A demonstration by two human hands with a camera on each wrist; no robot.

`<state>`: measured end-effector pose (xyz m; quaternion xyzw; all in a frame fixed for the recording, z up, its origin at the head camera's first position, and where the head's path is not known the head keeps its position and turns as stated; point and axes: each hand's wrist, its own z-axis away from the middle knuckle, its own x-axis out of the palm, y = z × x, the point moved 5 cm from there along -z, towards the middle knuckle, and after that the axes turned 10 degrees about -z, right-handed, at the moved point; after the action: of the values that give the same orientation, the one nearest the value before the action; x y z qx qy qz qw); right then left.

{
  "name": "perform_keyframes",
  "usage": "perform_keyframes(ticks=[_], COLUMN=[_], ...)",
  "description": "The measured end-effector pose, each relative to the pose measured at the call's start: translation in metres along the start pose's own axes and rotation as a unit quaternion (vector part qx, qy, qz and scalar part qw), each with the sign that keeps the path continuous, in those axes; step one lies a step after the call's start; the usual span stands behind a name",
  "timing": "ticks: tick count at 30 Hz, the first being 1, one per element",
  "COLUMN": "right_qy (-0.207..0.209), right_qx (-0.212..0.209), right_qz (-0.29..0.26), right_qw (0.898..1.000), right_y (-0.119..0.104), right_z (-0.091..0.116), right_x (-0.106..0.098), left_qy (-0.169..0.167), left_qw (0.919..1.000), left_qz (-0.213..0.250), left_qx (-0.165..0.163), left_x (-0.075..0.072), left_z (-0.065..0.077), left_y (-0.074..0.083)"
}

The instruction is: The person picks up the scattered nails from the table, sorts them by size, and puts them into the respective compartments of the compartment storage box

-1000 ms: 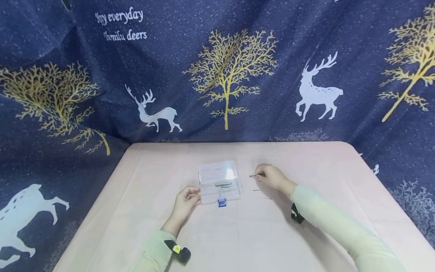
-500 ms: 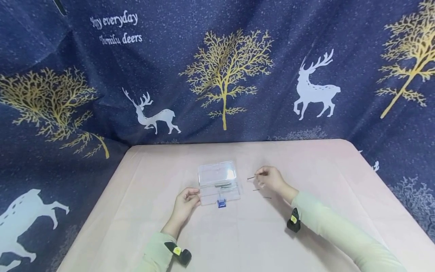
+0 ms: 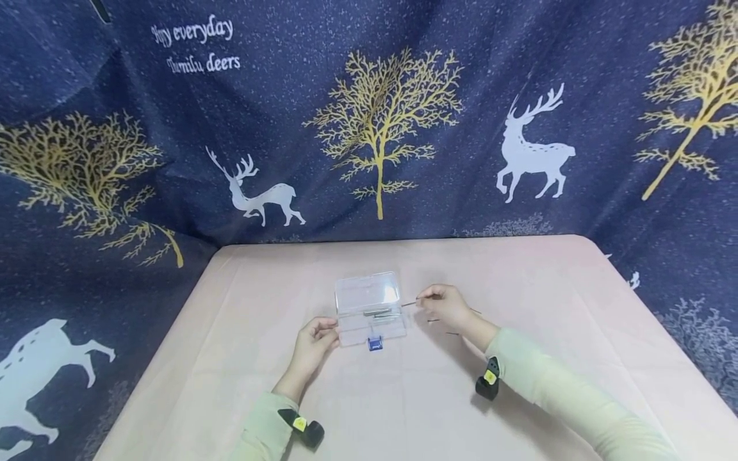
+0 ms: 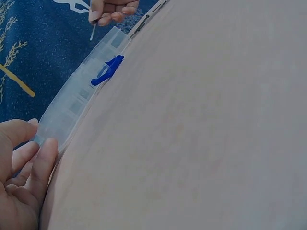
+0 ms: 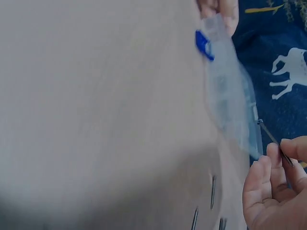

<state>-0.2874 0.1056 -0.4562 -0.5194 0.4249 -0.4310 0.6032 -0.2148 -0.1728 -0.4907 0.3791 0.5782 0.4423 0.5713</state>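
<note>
A clear plastic box [image 3: 348, 337] stands on the table with its lid [image 3: 367, 291] raised and a blue latch [image 3: 375, 344] at the front. Several slim metal nails [image 3: 377, 313] lie inside it. With thumb and fingers, my left hand [image 3: 314, 346] grips the box's left end, also visible in the left wrist view. Just right of the box, my right hand [image 3: 448, 308] pinches one nail [image 5: 272, 136], its headed end pointing to the box. Whether that nail touches the box I cannot tell.
Loose nails lie on the pink-covered table [image 3: 277, 275] under and beside my right hand, such as one nail [image 5: 213, 191] in the right wrist view. A dark blue cloth [image 3: 323, 128] with deer and trees hangs behind the table.
My right hand has moved left, bringing the pinched nail to the box's right side. My left hand keeps its place at the box.
</note>
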Motion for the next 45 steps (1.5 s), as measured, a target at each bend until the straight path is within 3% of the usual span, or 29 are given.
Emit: perform_keyframes(ticks=[4, 6, 13, 17, 25, 30, 32, 37, 45], right_qy=[-0.025, -0.038, -0.062, -0.054, -0.031, -0.038, -0.044, -0.054, -0.062], right_qx=[-0.003, -0.011, -0.04, -0.046, -0.031, -0.011, -0.012, -0.012, -0.011], right_qz=[-0.026, -0.036, -0.031, -0.009, 0.011, 0.009, 0.012, 0.012, -0.014], right_qw=[0.999, 0.999, 0.997, 0.997, 0.999, 0.999, 0.999, 0.998, 0.998], right_y=[-0.002, -0.003, -0.008, -0.008, -0.005, -0.002, -0.005, -0.005, -0.002], right_z=[-0.001, -0.001, -0.003, -0.006, -0.012, -0.012, -0.01, -0.01, -0.012], right_x=[0.013, 0.019, 0.037, 0.043, 0.052, 0.058, 0.059, 0.058, 0.054], left_qy=[0.0, 0.002, 0.004, 0.005, 0.007, 0.002, -0.002, 0.002, 0.002], left_qw=[0.9999, 0.9998, 1.0, 1.0, 0.9998, 1.0, 1.0, 1.0, 1.0], left_qz=[-0.011, -0.017, -0.003, -0.002, -0.014, 0.004, 0.009, -0.002, 0.003], left_qx=[0.006, 0.006, 0.0, -0.004, 0.008, 0.005, 0.001, 0.003, 0.005], left_x=[-0.004, -0.005, -0.001, 0.001, 0.001, 0.002, 0.001, 0.0, 0.001], left_z=[0.009, 0.009, -0.005, -0.009, -0.008, -0.007, -0.004, -0.004, -0.01], left_y=[0.019, 0.022, -0.006, -0.016, -0.014, -0.015, -0.008, -0.008, -0.02])
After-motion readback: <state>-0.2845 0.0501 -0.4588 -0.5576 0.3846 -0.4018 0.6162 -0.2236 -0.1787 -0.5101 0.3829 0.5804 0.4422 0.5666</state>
